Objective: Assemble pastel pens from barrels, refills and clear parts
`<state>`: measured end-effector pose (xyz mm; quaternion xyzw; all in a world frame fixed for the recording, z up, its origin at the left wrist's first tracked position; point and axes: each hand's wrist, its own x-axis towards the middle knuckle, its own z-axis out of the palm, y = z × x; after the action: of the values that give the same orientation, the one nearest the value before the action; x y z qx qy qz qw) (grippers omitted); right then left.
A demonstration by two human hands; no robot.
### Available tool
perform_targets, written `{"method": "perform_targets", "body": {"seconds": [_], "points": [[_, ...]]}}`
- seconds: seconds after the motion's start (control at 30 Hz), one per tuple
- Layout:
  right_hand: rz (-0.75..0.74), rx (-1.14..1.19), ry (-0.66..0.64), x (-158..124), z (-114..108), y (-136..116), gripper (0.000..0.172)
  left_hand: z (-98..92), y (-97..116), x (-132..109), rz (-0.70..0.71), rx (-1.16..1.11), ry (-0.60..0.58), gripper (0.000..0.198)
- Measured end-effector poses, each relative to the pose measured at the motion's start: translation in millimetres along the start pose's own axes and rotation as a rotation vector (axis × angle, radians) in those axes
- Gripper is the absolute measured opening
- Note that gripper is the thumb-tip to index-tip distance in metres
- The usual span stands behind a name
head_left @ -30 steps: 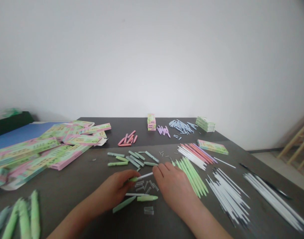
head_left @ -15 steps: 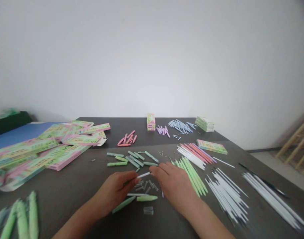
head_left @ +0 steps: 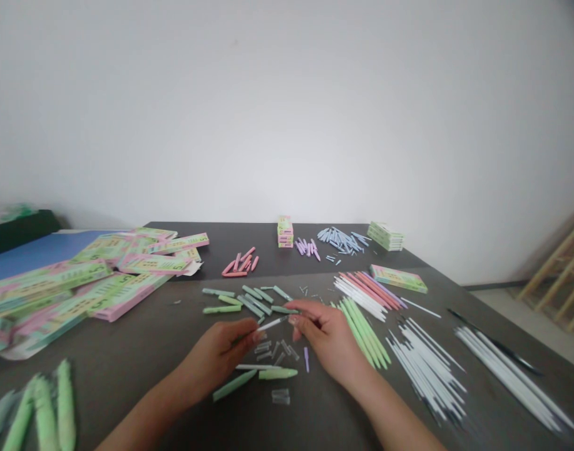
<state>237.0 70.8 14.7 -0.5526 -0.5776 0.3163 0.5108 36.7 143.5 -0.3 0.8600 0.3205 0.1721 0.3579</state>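
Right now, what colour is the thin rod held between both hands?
White, seen in the head view: the rod runs between the left hand and right hand.

A plain white wall (head_left: 287, 106) fills the upper view in soft, even light. Below it lies a dark grey tabletop (head_left: 141, 344). At the right edge stands a wooden frame (head_left: 556, 275) on a pale floor (head_left: 526, 313).
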Motion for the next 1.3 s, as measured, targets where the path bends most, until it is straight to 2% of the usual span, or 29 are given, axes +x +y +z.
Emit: {"method": "perform_targets", "body": {"seconds": [0.2, 0.37, 0.47, 0.57, 0.7, 0.9, 1.03, 1.13, 1.3], "points": [[-0.028, 0.026, 0.022, -2.6, 6.8, -1.2, 0.017, 2.0, 7.3, -3.3, 0.016, 0.114, 0.019, 0.028], [0.067, 0.226, -0.013, -4.7, 10.6, -4.7, 0.018, 3.6, 14.6, -5.3, 0.047, 0.161, 0.023, 0.023], [0.036, 0.286, -0.028, -7.9, 13.5, -6.0, 0.017, 4.8, 16.0, -4.9, 0.119, 0.117, 0.01, 0.025], [-0.026, 0.235, 0.034, -10.4, 14.8, -4.9, 0.015, 5.7, 15.6, -4.4, 0.16, 0.075, -0.001, 0.024], [-0.084, 0.13, 0.114, -13.0, 14.3, -4.1, 0.016, 5.3, 15.2, -5.3, 0.095, 0.031, -0.013, 0.029], [-0.235, -0.008, 0.087, -21.8, 13.8, -11.3, 0.019, 4.5, 16.4, -5.7, 0.067, 0.006, -0.009, 0.03], [-0.292, -0.097, 0.123, -25.0, 13.5, -13.3, 0.02, 7.2, 17.1, -5.5, 0.068, -0.005, 0.012, 0.028], [-0.24, -0.11, 0.142, -22.8, 12.5, -12.7, 0.02, 9.4, 19.3, -7.4, 0.056, 0.003, 0.03, 0.027], [-0.057, 0.119, 0.076, -16.9, 10.6, -12.7, 0.017, 8.6, 22.6, -9.5, 0.059, -0.041, 0.036, 0.027]]}}
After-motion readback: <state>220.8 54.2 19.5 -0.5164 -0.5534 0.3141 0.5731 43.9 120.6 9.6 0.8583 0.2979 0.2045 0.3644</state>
